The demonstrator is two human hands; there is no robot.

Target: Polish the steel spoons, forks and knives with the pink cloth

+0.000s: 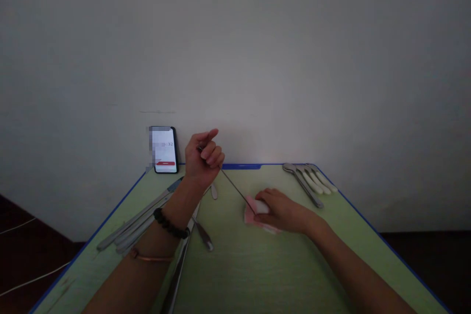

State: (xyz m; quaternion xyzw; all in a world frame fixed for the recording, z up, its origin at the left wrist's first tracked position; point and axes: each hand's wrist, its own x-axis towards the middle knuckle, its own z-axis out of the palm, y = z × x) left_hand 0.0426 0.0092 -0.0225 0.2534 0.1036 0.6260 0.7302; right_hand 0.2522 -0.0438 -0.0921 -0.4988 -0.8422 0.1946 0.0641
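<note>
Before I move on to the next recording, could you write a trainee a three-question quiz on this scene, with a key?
1. What does the left hand grip, and where does its lower end run?
2. True or false: the phone lies flat on its back.
3. Where on the green tabletop are the white-handled utensils?
A) near left corner
B) far right corner
C) between the two hands

Key
1. A thin metal utensil; its lower end runs down to the pink cloth held in the right hand.
2. False: the phone stands propped up at the far left, by the wall.
3. B
</note>
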